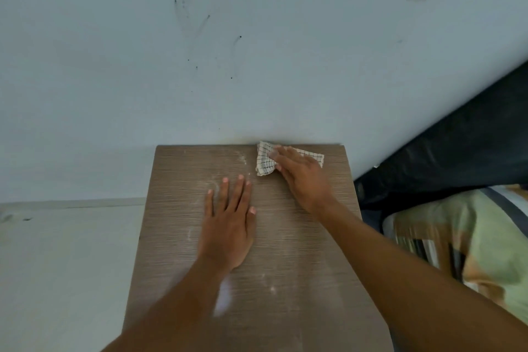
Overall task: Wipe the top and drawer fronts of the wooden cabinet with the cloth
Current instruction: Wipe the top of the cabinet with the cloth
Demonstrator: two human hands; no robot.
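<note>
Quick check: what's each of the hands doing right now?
Left hand: open, flat on the cabinet top.
Right hand: open, straight fingers pressing the cloth down.

Pale blue-grey wall [114, 51] w/ dark scuffs; pale floor [57, 266] left; patterned bedding [471, 237] right

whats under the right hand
A checked cloth, pressed by the right hand onto the cabinet top near its back edge. Its ends show; its middle and the wood beneath are hidden.

Scuffed pale wall [257, 37] behind; dark panel [457, 137] right, perhaps patterned bedding [485, 237] below; pale floor [57, 266] left.
</note>
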